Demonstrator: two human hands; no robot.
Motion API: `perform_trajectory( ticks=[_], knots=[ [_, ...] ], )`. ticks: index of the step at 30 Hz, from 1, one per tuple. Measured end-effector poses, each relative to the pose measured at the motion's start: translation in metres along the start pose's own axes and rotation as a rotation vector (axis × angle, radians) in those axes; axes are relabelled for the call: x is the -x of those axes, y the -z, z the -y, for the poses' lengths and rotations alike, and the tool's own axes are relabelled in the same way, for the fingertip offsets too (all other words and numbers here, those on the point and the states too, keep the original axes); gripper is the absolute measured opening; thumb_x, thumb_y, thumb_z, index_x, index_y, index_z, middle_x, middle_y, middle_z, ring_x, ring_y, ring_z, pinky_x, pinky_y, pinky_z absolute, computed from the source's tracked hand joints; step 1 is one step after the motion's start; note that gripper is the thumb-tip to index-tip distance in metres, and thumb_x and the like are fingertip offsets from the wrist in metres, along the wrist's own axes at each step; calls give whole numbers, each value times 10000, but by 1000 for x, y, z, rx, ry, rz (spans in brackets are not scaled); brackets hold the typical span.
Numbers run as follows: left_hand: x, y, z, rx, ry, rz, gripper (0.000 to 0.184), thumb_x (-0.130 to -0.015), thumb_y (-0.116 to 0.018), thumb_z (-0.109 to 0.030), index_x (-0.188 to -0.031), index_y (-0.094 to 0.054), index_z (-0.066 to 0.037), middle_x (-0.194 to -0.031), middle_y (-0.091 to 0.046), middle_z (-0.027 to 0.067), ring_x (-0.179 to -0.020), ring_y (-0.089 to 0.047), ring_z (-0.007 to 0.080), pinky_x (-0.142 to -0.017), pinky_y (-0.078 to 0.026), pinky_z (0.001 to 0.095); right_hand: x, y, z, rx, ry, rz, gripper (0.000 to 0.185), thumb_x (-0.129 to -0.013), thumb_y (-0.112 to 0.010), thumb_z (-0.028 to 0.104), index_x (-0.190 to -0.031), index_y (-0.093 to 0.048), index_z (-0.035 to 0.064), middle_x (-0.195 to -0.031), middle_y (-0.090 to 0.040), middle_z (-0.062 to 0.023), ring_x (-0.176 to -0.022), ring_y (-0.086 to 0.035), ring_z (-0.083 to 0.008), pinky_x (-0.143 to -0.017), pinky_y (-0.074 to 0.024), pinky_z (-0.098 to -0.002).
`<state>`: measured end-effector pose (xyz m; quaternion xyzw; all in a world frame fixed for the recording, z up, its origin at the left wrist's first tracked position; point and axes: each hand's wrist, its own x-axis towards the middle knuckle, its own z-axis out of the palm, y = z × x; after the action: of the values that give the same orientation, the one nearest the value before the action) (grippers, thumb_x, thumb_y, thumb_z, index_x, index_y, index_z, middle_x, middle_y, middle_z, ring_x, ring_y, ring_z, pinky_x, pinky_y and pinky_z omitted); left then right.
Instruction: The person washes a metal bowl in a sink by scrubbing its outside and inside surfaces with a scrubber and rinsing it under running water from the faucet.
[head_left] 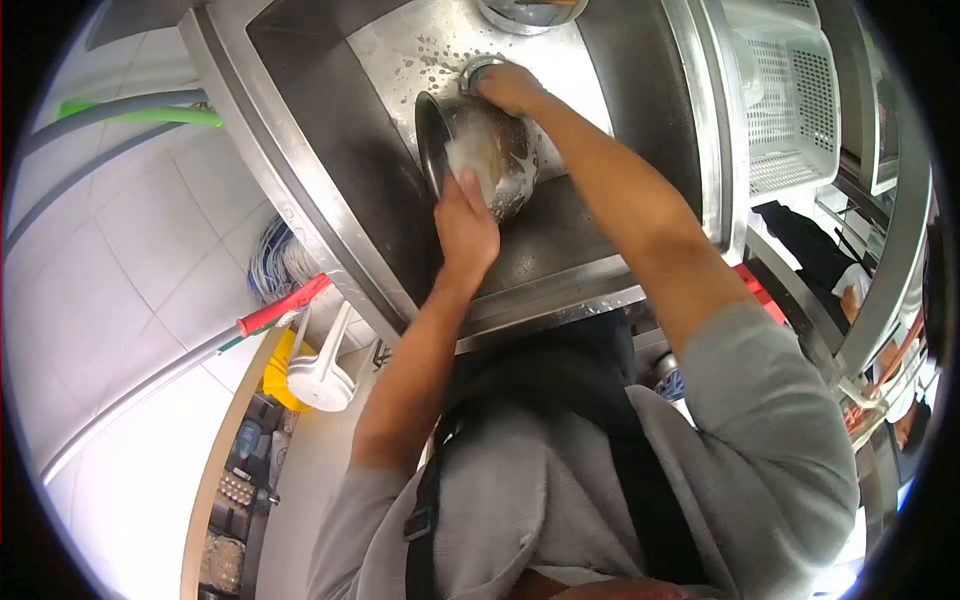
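Bowl (518,165): tilted in the sink (530,245), likely stiff, slippery; best gripped by its rim
Left hand (468,232): closed on pale pad (470,155)
Right hand (512,88): beside bowl, grip unclear

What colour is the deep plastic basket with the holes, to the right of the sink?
The basket is white, seen best in the head view.

A big metal sink (640,105) is holding a shiny metal bowl (522,150), which is tipping on its side with its open mouth facing left. Lots of little wet drops (432,58) are dotting the bright floor at the far left. Another round bowl (530,27) is sitting at the far end, and its top part is going out of sight.
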<state>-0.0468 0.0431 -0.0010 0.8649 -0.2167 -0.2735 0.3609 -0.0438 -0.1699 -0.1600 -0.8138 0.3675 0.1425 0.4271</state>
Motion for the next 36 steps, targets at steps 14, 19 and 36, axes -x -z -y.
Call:
perform_trajectory(
  ticks=[14,19,36],
  knots=[
    [-14,-7,12,75,-68,-160,587,-1087,-368,-399,-1022,-656,109,-880,-698,298,-876,-686,480,-806,-505,520,24,15,37,-45,9,-165,248,-866,-617,234,-977,-731,45,-986,-719,-218,-940,-688,-401,-850,-542,-485],
    [-40,10,15,60,-78,-59,597,-1096,-340,-397,-1020,-660,102,-866,-709,266,-794,-700,451,-716,-514,510,1,3,79,82,240,-166,285,-853,-617,240,-1026,-747,55,-1068,-721,-207,-975,-693,-395,-891,-541,-495],
    [-43,16,13,-54,20,126,547,-1087,-377,-389,-1074,-643,89,-921,-693,280,-831,-681,404,-790,-505,475,26,-4,70,-11,177,-258,302,-839,-632,268,-967,-732,15,-1053,-706,-221,-1006,-665,-413,-909,-523,-493]
  ],
)
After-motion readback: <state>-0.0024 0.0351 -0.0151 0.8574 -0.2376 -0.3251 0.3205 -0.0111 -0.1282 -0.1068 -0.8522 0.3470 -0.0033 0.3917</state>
